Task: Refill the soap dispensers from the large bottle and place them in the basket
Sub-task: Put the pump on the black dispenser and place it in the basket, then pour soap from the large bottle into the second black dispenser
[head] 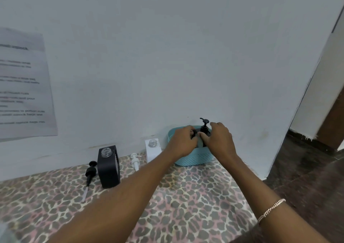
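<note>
Lowering the capped dispenser [205, 129] into the teal basket [193, 158]: my left hand [183, 140] and right hand [220, 140] both curl around its body, pump upright above the rim. I judge one of three units nearly done. Remaining: the black dispenser [108, 166] and white dispenser [153, 149] stand open-necked on the patterned cloth [186, 196], with the black pump [91, 170] and white pump [135, 162] lying beside them. Fill levels cannot be determined.
</note>
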Demonstrator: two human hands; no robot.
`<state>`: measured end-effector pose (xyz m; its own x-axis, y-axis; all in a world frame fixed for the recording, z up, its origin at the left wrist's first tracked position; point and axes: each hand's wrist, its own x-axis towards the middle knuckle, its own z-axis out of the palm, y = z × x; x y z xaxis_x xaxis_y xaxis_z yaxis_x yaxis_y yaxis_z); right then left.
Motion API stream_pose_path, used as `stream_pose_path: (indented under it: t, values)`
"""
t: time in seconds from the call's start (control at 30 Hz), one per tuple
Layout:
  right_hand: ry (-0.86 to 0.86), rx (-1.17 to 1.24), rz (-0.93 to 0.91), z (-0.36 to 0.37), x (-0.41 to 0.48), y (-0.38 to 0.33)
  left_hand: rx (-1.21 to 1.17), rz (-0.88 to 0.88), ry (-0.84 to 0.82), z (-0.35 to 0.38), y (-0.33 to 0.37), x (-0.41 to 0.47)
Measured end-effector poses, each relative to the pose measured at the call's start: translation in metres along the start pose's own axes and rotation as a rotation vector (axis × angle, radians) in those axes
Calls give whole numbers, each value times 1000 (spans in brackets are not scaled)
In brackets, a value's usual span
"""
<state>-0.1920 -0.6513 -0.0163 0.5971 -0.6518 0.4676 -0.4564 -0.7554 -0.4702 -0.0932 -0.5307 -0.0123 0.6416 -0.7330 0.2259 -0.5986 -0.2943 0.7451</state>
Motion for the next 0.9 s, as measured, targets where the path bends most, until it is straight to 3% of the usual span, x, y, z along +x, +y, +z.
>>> stream_pose_path:
  t: [0.37, 0.9]
  values:
    - [57, 152, -134, -27, -83, -68, -94, 82, 260, -59, -13, -118]
    - [-104, 458, -243, 14, -178, -179, -67, -12, 522, -143, -48, -277]
